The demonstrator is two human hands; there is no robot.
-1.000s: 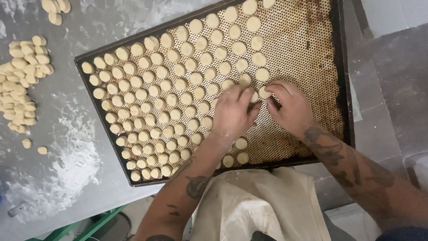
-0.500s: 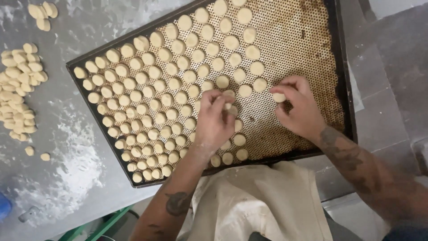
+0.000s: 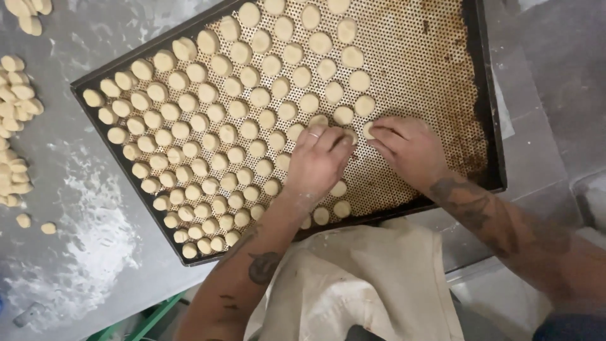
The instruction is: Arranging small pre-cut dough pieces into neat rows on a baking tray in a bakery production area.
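Your grey, flour-dusted worktop (image 3: 76, 252) carries a dark perforated baking tray (image 3: 486, 113), set at an angle, and a loose heap of raw dough rounds (image 3: 16, 120) along its left edge.

Off to the side, from my feed

I see loose dough pieces (image 3: 14, 126) heaped on the grey floured surface (image 3: 82, 252), and a cream apron (image 3: 353, 290) below.

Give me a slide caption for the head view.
Both hands setting dough rounds in rows on a perforated tray.
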